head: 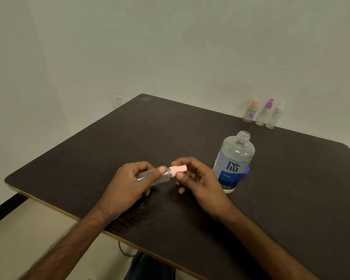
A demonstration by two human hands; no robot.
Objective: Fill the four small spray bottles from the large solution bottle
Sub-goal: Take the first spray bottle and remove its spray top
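Head view. Bare forearms [73, 239] reach in from the bottom edge, over a strip of dark trouser fabric [150, 267] below the near rim.

Tabletop [190, 122]: dark brown laminate, matte, fine wood grain, pale edge band, rounded corners.

Left grip [129, 182]: fingers curled round a small spray bottle [166, 176], thumb laid along its shoulder. Bottle is clear plastic, cylindrical, held on its side just above the tabletop, neck pointing right.

Right grip [198, 182]: thumb and forefinger pinch a pink cap [178, 170], a matte stubby cylinder sitting at the bottle's neck. Other fingers loosely bent. Cannot tell whether the cap is threaded on or merely touching.

Large solution bottle [233, 164]: upright just right of the right grip, round-shouldered clear plastic, threaded neck open, blue and white label. Blue cap [247, 170] lies partly hidden behind it.

Far right edge, against the wall, three small clear bottles in a row, nearly touching: pink-capped bottle [250, 111] with purple print, purple-topped bottle [264, 114], white-topped bottle [275, 116].

Wall [170, 47]: plain, pale, smooth. White socket plate [119, 101] behind the far left corner.
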